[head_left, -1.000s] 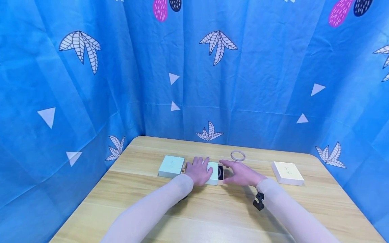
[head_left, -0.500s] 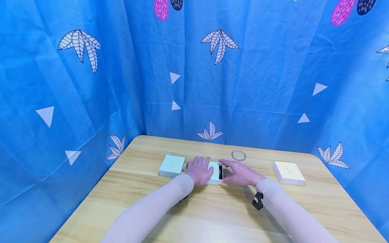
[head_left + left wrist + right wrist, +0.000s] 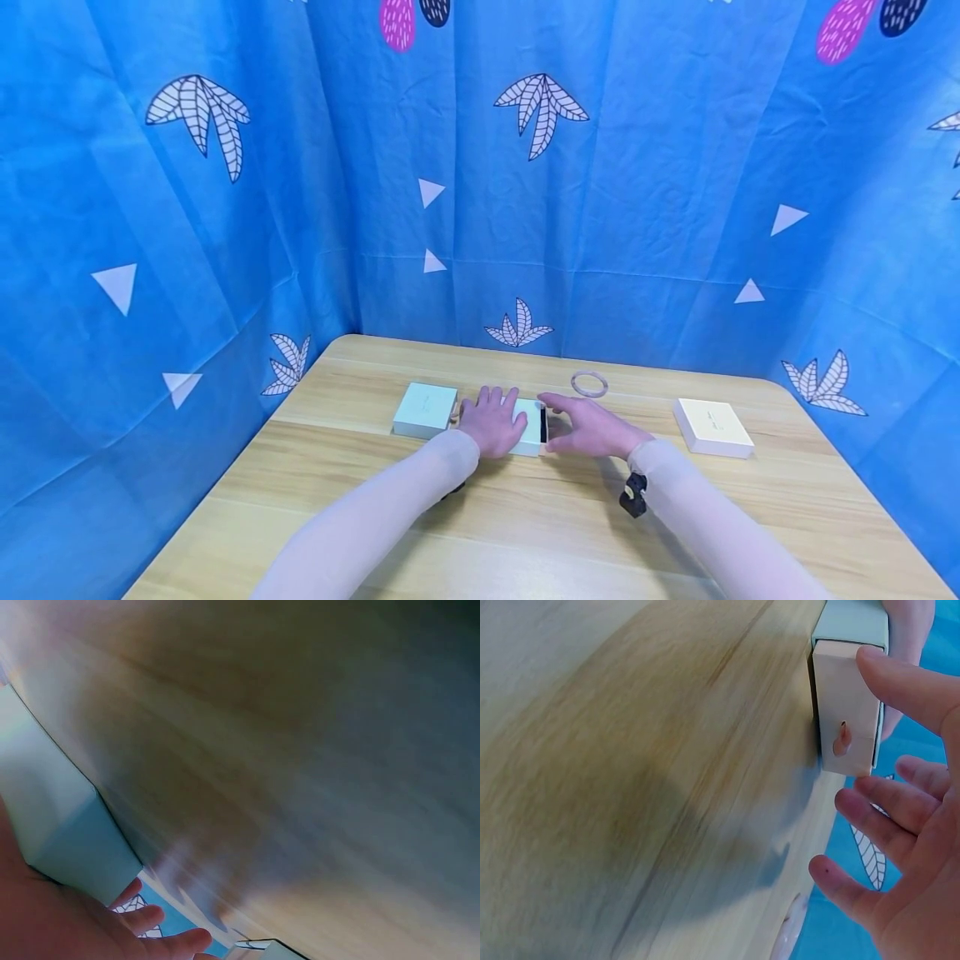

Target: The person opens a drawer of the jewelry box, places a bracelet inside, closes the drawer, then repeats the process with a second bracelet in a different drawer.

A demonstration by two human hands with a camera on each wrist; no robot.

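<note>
A mint-green drawer-style jewelry box [image 3: 531,414] sits on the table, its inner drawer [image 3: 846,701] sticking slightly out of the right side. In the head view a thin dark strip of the drawer's inside shows. My left hand [image 3: 491,425] lies across the top of the box, fingers spread, hiding its left part. My right hand [image 3: 592,427] is at the drawer's front, the thumb [image 3: 877,671] touching one end of it and fingertips close to the other. The drawer front has a small hole with a loop.
Left of the box stands a second mint-green box [image 3: 425,408]. A pale bangle [image 3: 590,395] lies behind my right hand. Farther right is a cream box [image 3: 712,425]. Blue patterned curtain [image 3: 637,208] hangs behind the wooden table [image 3: 480,533].
The drawer has slid left into its sleeve, pushed by my right hand, so the dark opening is narrower. The ring-like shape inside is now covered. My left hand stays on the box.
</note>
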